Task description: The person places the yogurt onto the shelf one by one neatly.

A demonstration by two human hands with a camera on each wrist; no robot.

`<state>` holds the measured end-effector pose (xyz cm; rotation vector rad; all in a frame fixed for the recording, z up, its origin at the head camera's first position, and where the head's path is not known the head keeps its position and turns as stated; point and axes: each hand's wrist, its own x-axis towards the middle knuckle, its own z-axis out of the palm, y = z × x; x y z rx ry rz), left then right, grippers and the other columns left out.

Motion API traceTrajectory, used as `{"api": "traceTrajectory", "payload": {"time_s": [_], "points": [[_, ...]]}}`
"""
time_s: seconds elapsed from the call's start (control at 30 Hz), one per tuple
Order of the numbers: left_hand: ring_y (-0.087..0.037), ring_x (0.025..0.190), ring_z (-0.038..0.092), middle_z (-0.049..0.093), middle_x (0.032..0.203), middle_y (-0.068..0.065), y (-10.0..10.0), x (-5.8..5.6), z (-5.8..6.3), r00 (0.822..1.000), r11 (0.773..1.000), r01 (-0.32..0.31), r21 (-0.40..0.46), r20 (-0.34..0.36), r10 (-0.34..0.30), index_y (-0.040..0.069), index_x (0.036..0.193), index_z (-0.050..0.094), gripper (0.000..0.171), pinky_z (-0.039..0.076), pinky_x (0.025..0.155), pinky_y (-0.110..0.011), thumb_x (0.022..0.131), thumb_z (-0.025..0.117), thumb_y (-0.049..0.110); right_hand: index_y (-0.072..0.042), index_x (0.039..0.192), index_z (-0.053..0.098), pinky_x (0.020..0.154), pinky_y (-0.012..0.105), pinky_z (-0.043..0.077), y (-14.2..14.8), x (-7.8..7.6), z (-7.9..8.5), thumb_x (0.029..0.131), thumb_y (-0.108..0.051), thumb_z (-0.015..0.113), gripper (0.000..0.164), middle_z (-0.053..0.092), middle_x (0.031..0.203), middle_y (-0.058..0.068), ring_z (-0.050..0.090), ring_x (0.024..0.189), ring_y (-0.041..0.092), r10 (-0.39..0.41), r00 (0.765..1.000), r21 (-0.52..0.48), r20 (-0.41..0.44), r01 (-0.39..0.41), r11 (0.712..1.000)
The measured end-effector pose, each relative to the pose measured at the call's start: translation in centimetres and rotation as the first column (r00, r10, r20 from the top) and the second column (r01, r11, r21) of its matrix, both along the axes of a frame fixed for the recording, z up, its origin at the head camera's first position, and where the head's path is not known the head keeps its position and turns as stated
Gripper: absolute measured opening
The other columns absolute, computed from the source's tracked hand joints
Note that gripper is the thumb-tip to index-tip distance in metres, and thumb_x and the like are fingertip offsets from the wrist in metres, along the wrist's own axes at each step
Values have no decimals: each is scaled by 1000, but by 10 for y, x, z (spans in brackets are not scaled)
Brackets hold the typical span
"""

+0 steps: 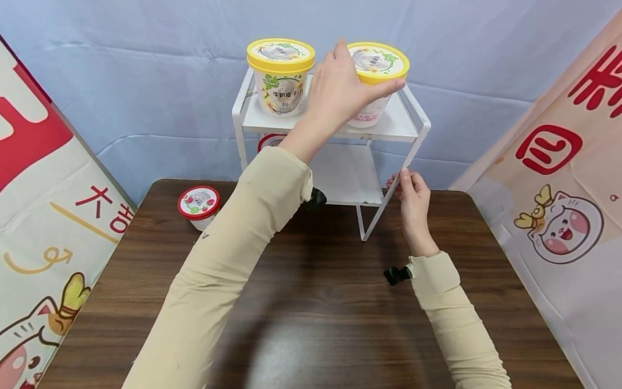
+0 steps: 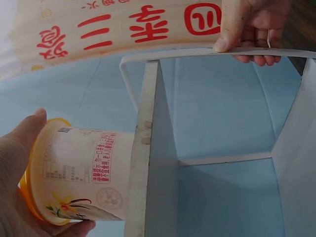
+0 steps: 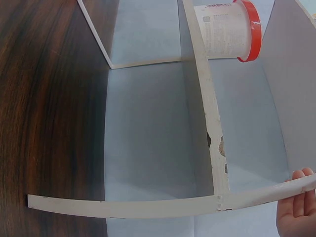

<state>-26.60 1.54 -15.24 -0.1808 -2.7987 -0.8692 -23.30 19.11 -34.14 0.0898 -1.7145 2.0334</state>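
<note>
My left hand (image 1: 335,86) holds a tub with a yellow lid (image 1: 381,60) at the right of a white two-tier rack's top shelf (image 1: 318,121). Thumb and fingers spread to either side of its lid, and in the left wrist view the base of the tub (image 2: 84,173) meets the shelf. A matching yellow-lidded tub (image 1: 282,89) stands just left of that hand. Lower down, my right hand (image 1: 414,202) grips the rack's front right leg (image 1: 377,216), between the two shelves. The right wrist view shows its curled fingers (image 3: 299,202) round that leg.
On the lower shelf (image 1: 347,173), a red-lidded tub (image 3: 227,29) stands at the left, mostly hidden by my left arm in the head view. Another red-lidded tub (image 1: 198,204) sits on the brown table (image 1: 330,319), left of the rack. Printed cloths hang at both sides.
</note>
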Motion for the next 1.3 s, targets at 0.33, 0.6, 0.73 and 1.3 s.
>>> {"api": "traceTrajectory", "payload": {"time_s": [0.33, 0.6, 0.73, 1.3], "points": [[-11, 128, 30, 23, 147, 1, 3, -8, -3, 1000, 1000, -9, 5, 18, 9, 14, 147, 1, 118, 27, 104, -23, 63, 51, 80, -4, 80, 55, 67, 22, 49, -1, -1, 1, 95, -15, 46, 21, 59, 75, 4, 59, 68, 12, -3, 1000, -2, -3, 3, 1000], [-11, 126, 33, 29, 143, 1, 1, -13, -9, 1000, 1000, -8, 25, -15, 8, 13, 146, 7, 113, 27, 103, -21, 65, 53, 77, -4, 79, 56, 67, 20, 49, -2, 1, 2, 95, -13, 46, 21, 59, 75, 3, 59, 68, 12, 7, 1000, -13, -7, -7, 1000], [-12, 128, 30, 28, 144, 0, 2, -15, -10, 1000, 999, -6, 39, -20, 7, 11, 146, 4, 114, 25, 104, -21, 66, 53, 77, -4, 79, 55, 68, 21, 49, -2, 1, 2, 95, -14, 47, 21, 59, 76, 4, 59, 69, 12, 11, 1000, -16, -7, -11, 1000], [-10, 135, 16, 17, 149, -4, -6, 2, -20, 979, 996, 63, 64, -199, -49, 8, 146, 4, 109, 13, 107, -17, 72, 56, 68, -4, 79, 56, 68, 24, 49, -1, -1, 1, 95, -15, 47, 22, 59, 75, 4, 59, 69, 12, -4, 1000, -9, -5, 4, 1000]]}}
